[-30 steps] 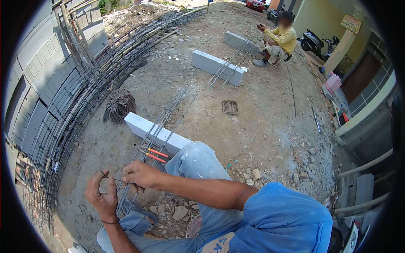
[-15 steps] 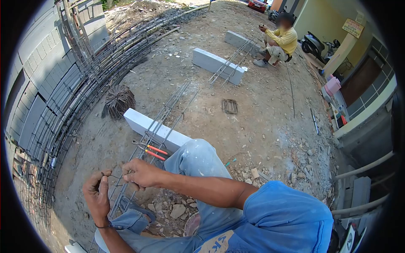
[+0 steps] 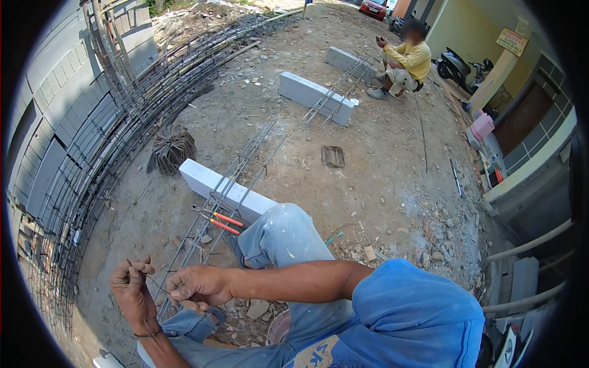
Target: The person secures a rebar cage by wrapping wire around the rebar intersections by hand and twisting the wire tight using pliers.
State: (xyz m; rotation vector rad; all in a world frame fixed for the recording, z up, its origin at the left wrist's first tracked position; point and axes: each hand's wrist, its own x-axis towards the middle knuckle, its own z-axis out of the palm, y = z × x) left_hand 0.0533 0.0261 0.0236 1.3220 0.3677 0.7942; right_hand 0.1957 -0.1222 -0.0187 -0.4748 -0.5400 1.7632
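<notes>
At eight o'clock, the left hand (image 3: 131, 294) is apparently pinching thin, dark metal wire (image 3: 129, 262), probably light, bendable, best gripped near an end; the right hand (image 3: 201, 285) is showing half-curled fingers, hold unclear.

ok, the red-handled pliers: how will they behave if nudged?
The pliers are probably stiff, given the metal-looking head. They likely won't roll, since the handles splay apart, but might tip or slip, seeming to rest across open rebar.

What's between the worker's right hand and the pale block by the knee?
Orange-handled pliers and the steel bars they lie across; the head view shows both between right hand and pale block.
</notes>
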